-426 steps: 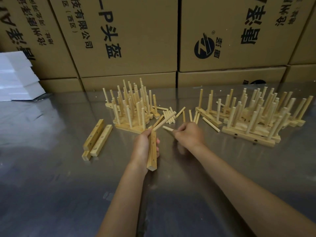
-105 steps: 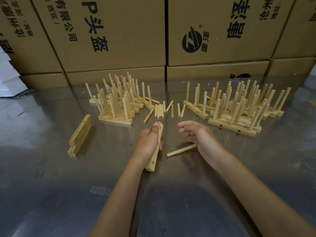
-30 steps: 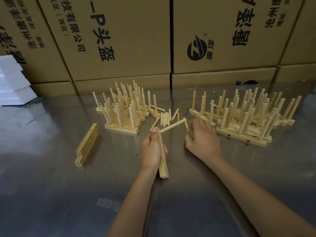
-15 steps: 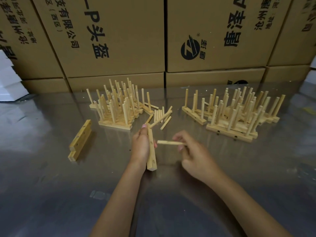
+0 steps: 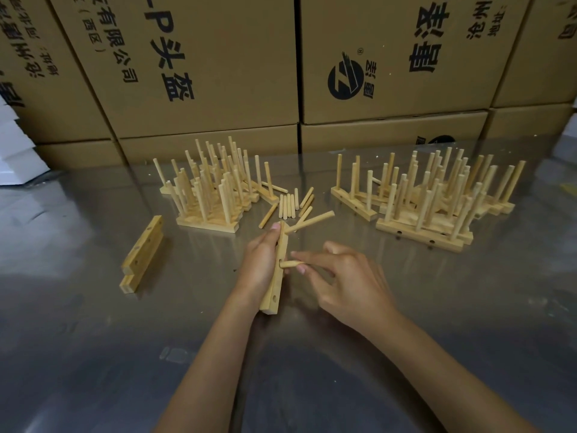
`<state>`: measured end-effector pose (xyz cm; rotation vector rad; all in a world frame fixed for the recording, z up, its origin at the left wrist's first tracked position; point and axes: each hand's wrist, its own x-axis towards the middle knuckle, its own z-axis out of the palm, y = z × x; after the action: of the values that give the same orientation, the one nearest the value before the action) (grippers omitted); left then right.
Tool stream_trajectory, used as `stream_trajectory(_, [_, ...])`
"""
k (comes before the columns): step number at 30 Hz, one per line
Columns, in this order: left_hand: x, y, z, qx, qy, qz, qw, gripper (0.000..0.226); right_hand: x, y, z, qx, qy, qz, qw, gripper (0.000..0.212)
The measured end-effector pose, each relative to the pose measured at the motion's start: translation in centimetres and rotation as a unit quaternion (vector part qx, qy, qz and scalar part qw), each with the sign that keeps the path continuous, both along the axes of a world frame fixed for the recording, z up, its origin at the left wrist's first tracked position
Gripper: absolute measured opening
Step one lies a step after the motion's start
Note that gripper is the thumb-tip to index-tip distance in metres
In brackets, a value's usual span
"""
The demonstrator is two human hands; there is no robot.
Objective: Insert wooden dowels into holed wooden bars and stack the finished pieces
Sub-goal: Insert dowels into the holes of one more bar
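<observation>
From the head camera, the left hand point(image 5: 260, 262) is closed around a holed wooden bar point(image 5: 276, 278), holding it on edge near the middle of the steel table point(image 5: 93, 354), with its long axis running from near to far. The thumb tip rests at the bar's far end. One dowel point(image 5: 310, 220) already sits in the far hole of the bar and slants off to the right and away. A bare hole shows near the bar's near end.

The right hand point(image 5: 340, 276) pinches a second dowel point(image 5: 292, 264) between thumb and forefinger, the other fingers loosely spread. The dowel's left end meets the bar's right face about midway along; whether it has entered the hole or only touches the face is hard to tell from this angle.

Just beyond the hands lie loose dowels point(image 5: 288, 206), several side by side and a few scattered at angles. Far left of them stands a stack of finished pieces point(image 5: 209, 195), dowels pointing upward. A second, wider stack point(image 5: 431, 198) stands at the far right. To the left, well apart from the hands, two plain holed bars point(image 5: 142, 254) lie one on the other. Cardboard boxes point(image 5: 218, 57) with printed black characters line the far edge of the table.
</observation>
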<state>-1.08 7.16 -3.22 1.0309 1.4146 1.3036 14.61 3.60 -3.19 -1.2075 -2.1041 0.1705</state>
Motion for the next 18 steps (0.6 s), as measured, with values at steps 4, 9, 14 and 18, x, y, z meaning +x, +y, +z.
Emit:
stream_trajectory(4, [0.1, -0.2, -0.1, -0.005, 0.011, -0.02, 1.0, 0.044, -0.1, -0.4, 0.1, 0.005, 0.017, 0.004, 1.0, 0.022])
stream_trajectory(9, [0.5, -0.6, -0.2, 0.006, 0.028, 0.003, 1.0, 0.04, -0.5, -0.6, 0.3, 0.021, -0.014, -0.002, 1.0, 0.019])
stream_trajectory(14, [0.8, -0.9, -0.2, 0.016, 0.061, -0.002, 0.998, 0.042, -0.7, -0.4, 0.7, 0.005, -0.061, -0.007, 0.998, 0.024])
stream_trajectory(18, [0.8, -1.0, -0.1, 0.019, 0.068, -0.01, 0.997, 0.042, -0.4, 0.1, 1.2, 0.0, -0.093, 0.009, 0.996, 0.026])
